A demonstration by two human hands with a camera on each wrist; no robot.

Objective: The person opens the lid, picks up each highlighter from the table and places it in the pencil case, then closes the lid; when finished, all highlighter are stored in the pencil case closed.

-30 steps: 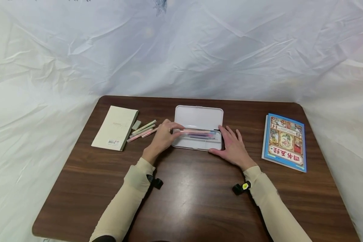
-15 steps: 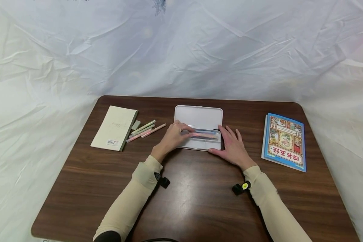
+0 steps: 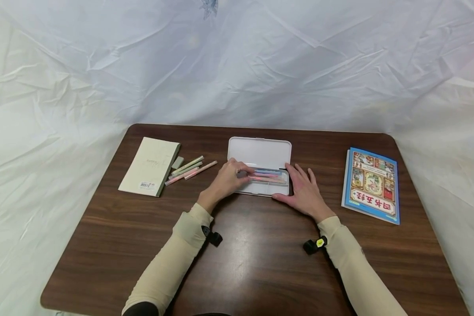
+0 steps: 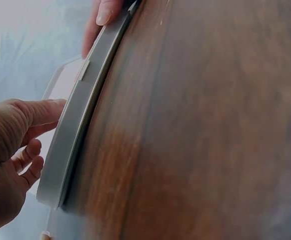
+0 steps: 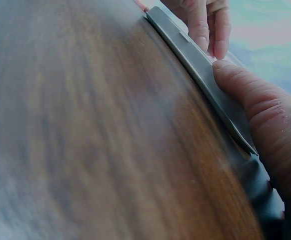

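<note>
A white pencil case (image 3: 260, 192) lies on the table with its lid raised at the back. Several slim pens (image 3: 268, 172), blue and pink, lie in its rear compartment. My left hand (image 3: 224, 180) reaches into the case from the left and pinches the left end of a pink pen between thumb and index finger; the case wall hides the fingertips in the left wrist view. With my right hand (image 3: 305, 193) I hold the case's right end, thumb on the front edge and index finger by the back corner. That thumb (image 5: 235, 82) shows in the right wrist view.
Left of the case lie several pale green and pink pens (image 3: 187, 166) and an eraser (image 3: 178, 163), beside a cream notebook (image 3: 148, 166). A blue-bordered book (image 3: 373, 184) lies at the right of the brown table (image 3: 241, 263). A white sheet hangs behind.
My left hand has moved right and lowered a pen among the others in the case. A pink pen on the table, partly covered by that hand before, shows fully. The right hand stays put.
</note>
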